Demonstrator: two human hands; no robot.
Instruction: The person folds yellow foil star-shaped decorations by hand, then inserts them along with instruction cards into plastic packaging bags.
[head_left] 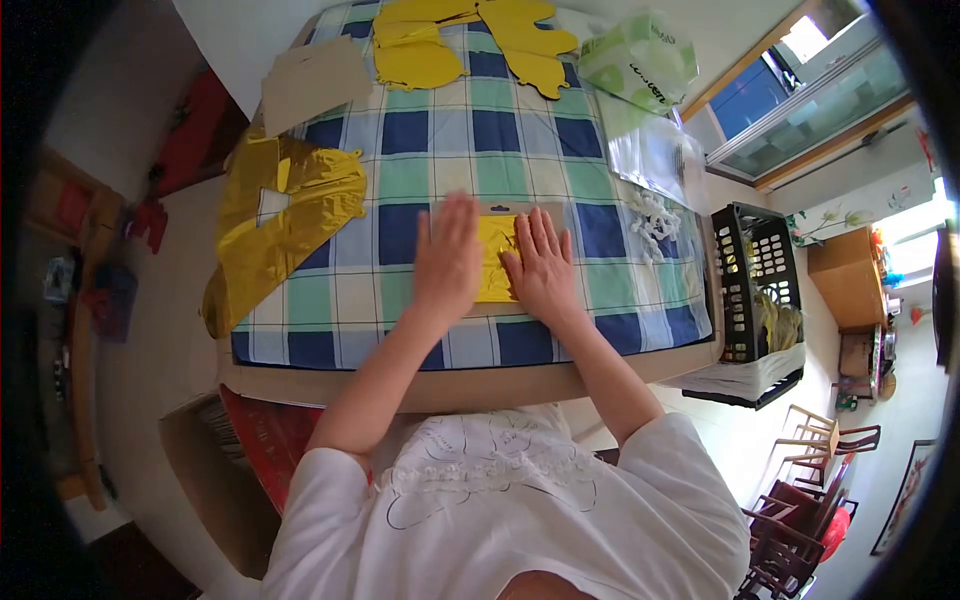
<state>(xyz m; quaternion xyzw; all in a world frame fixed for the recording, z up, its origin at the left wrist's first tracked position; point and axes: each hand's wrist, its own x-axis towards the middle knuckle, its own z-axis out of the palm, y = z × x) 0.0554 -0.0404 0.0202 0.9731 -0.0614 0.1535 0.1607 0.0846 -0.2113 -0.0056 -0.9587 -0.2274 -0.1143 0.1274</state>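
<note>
Between my hands, a folded gold foil piece (497, 262) lies on a brown cardboard card (492, 309) with a hanging slot at its top. My right hand (545, 268) rests on the foil's right side, fingers stretched out. Over the card's left side is my left hand (449, 258), its fingers extended and a little blurred; whether it touches the card cannot be told. Underneath is a blue, green and white checked cloth (420, 340).
Gold foil shapes lie at the left (300, 210) and the back (420, 55). Brown cards (318, 85) sit back left. At the right are a green-white bag (642, 62), clear plastic sleeves (655, 150), white string (655, 222) and a black crate (738, 290).
</note>
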